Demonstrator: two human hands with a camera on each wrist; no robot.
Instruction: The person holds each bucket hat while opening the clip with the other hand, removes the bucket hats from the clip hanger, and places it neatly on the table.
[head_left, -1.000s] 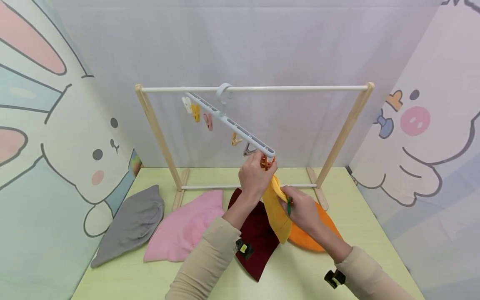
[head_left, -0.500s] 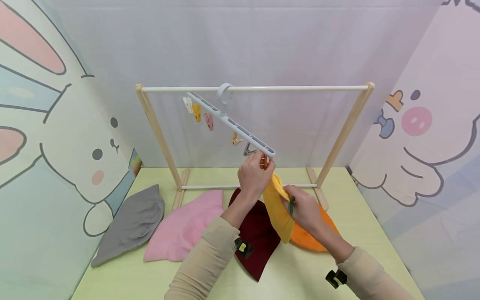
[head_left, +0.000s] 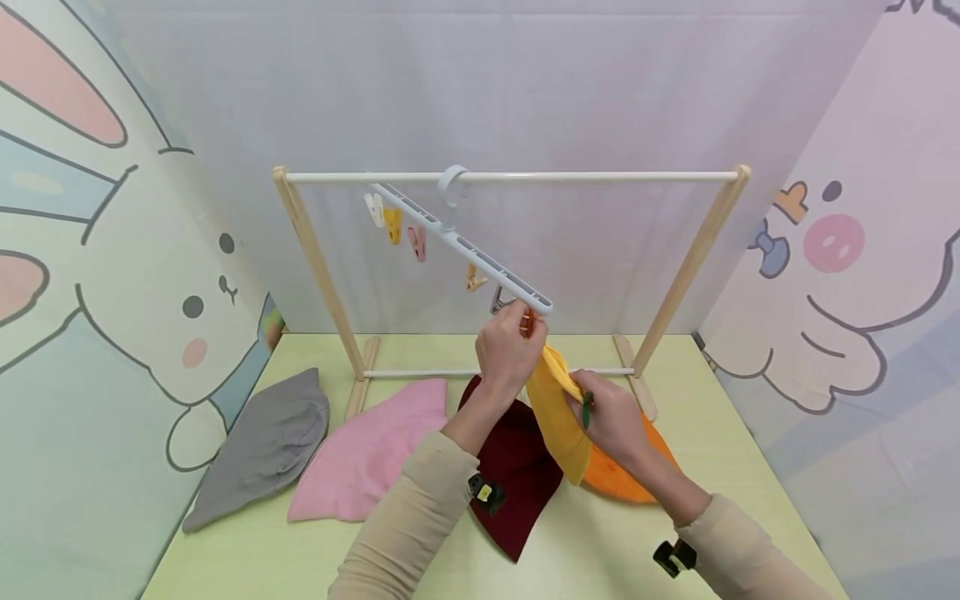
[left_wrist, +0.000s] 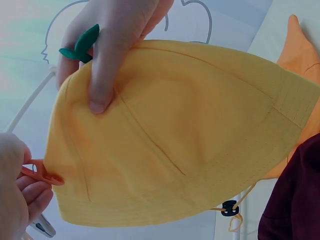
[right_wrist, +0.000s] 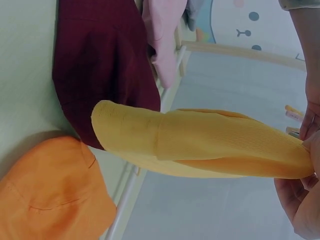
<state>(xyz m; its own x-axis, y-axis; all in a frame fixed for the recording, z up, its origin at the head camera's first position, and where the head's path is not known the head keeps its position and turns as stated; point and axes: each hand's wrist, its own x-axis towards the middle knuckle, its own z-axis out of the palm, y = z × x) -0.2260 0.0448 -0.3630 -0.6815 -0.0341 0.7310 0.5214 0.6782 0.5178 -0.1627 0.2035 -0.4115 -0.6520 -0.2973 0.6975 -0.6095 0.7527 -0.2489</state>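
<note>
A yellow bucket hat with a green leaf sprout hangs folded from my right hand, whose thumb and fingers grip it near the crown. My left hand pinches an orange clip beneath the near end of the light-grey hanger. In the left wrist view the clip's tip meets the hat's left edge; whether it has closed on the cloth I cannot tell. A cord with a black toggle dangles from the brim. The right wrist view shows the hat edge-on.
The hanger hooks over the white rail of a wooden rack. Several other clips, such as a pink one, hang along it. On the table lie a grey hat, a pink hat, a maroon hat and an orange hat.
My left fingers have drawn closer together on the orange clip. The yellow hat and my right hand have shifted slightly to the right. The hanger has barely moved.
</note>
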